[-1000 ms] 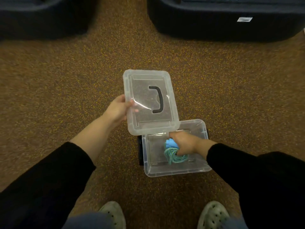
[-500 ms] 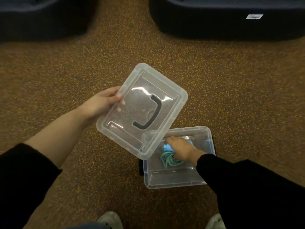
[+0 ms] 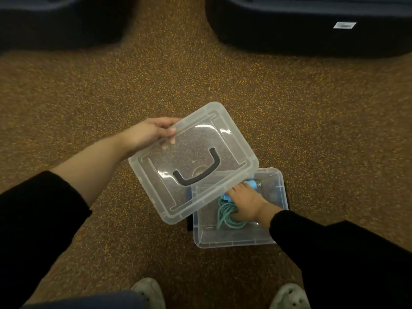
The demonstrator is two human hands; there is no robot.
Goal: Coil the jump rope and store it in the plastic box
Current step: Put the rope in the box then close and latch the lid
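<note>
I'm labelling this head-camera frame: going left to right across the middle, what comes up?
Left hand → clear plastic lid with a black handle → teal coiled jump rope → right hand inside the clear plastic box.

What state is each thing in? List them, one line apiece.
plastic box: open, on the carpet, rope inside.
lid: off, tilted, held above the box's left corner.
jump rope: coiled, in the box, under the right hand.
left hand: gripping the lid's edge.
right hand: inside the box, pressing on the rope; whether it grips cannot be told.
</note>
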